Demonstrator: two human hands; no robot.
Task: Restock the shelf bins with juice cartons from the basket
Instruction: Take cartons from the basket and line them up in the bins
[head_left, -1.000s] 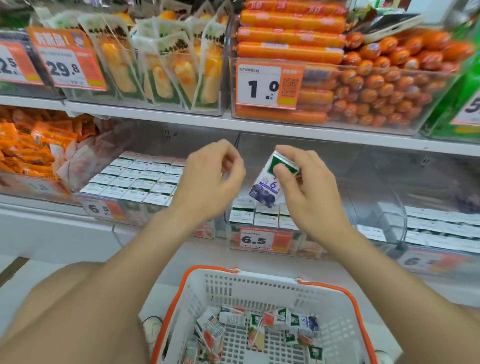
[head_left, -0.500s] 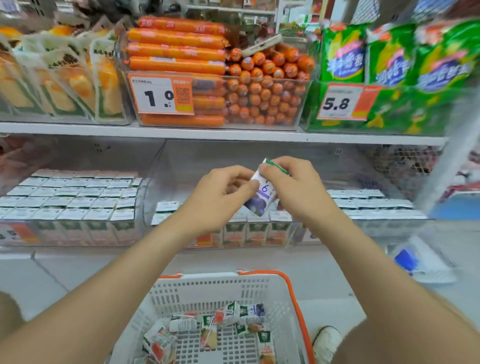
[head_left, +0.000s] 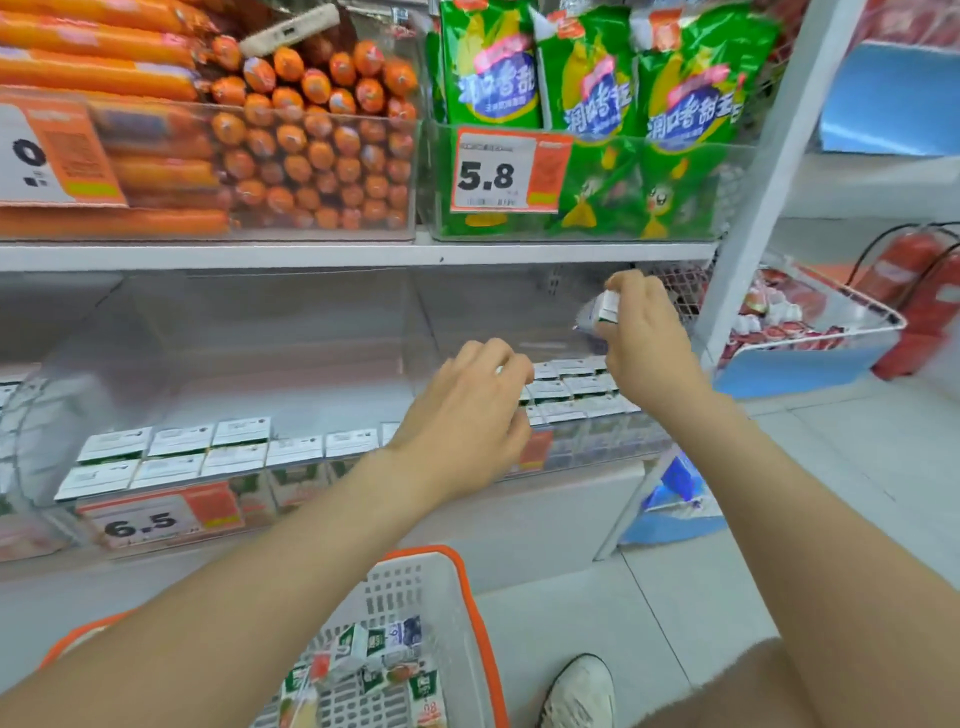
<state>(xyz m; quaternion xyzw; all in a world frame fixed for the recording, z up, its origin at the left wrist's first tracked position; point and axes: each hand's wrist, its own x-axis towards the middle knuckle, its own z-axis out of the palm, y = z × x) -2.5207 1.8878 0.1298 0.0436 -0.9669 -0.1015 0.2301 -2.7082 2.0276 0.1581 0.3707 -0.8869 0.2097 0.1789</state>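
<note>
My right hand (head_left: 641, 343) grips a small white juice carton (head_left: 602, 312) and holds it above the right-hand clear bin (head_left: 582, 389), where rows of cartons stand. My left hand (head_left: 467, 415) hovers in front of the lower shelf, fingers loosely curled, holding nothing I can see. The white basket with an orange rim (head_left: 467, 623) sits on the floor below me, with several loose cartons (head_left: 379, 660) in it. A middle bin (head_left: 218, 452) holds two rows of cartons behind a 6.5 price tag (head_left: 156, 519).
The shelf above carries a bin of orange sausages (head_left: 291, 156) and green corn-sausage packs (head_left: 587, 104) with a 5.8 tag. A white upright post (head_left: 769, 182) ends the shelf at right. Beyond it are a wire basket of red packs (head_left: 810, 322) and fire extinguishers (head_left: 919, 301). My shoe (head_left: 579, 691) is beside the basket.
My view has swung right along the shelf. My left hand has let go of the carton and dropped lower. My right hand has carried the carton to the right and up, over the right-hand bin.
</note>
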